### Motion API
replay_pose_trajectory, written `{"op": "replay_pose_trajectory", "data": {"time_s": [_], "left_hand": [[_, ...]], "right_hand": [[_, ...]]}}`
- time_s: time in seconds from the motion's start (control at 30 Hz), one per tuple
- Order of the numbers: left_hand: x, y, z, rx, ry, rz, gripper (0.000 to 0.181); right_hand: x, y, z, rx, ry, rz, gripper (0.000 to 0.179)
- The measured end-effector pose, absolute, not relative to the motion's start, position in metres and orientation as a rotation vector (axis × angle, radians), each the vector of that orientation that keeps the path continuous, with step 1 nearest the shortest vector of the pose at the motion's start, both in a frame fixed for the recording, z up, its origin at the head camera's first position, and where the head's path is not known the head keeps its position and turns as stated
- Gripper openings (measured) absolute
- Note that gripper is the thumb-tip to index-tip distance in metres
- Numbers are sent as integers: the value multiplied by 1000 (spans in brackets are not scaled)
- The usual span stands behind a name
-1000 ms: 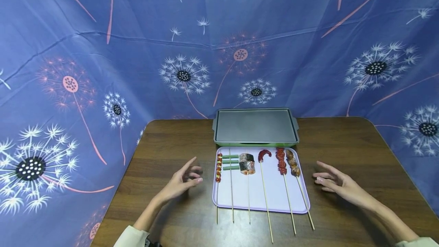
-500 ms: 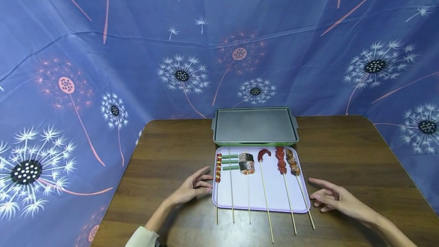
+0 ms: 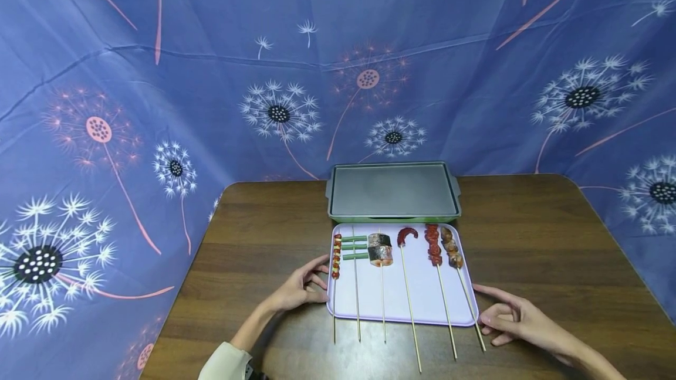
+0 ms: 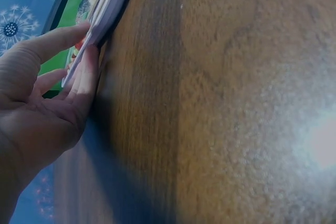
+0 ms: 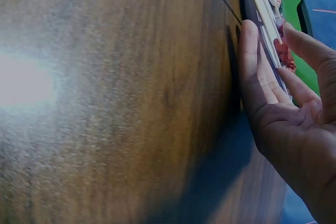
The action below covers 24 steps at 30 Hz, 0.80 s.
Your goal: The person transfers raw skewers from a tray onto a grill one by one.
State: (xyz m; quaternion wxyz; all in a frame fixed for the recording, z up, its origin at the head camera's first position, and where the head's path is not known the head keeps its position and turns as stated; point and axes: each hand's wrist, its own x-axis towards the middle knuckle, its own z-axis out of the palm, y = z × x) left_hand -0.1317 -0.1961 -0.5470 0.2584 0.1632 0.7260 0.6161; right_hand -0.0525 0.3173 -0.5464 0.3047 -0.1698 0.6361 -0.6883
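A pale lilac tray (image 3: 393, 301) lies on the wooden table with several food skewers across it, their sticks jutting over its near edge. My left hand (image 3: 297, 291) is at the tray's left edge; in the left wrist view, its thumb is over the rim and the fingers are below and beside it. On the opposite edge, my right hand (image 3: 520, 318) holds the rim near the front corner, thumb above and fingers along the outside. From left to right lie a red-and-yellow skewer (image 3: 336, 257), green stalks (image 3: 354, 247), fish pieces (image 3: 379, 249), a curled tentacle (image 3: 405, 236), red meat (image 3: 433, 245) and brown chunks (image 3: 451, 247).
Directly behind the tray stands a dark rectangular griddle (image 3: 393, 191) with a green base. The brown table (image 3: 533, 233) extends to both sides. A blue dandelion-print cloth (image 3: 338, 104) hangs behind and along the sides.
Both hands have moved in to the tray's side edges, the left one rightward and the right one leftward and nearer. The tray and skewers keep their places.
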Motion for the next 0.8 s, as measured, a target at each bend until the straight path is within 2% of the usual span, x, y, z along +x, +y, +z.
{"op": "replay_pose_trajectory", "data": {"time_s": [0.8], "left_hand": [[-133,-198,-551,457,1973,1663,90]], "right_hand": [[-45,301,-556,-448,1725,-1870,75]]}}
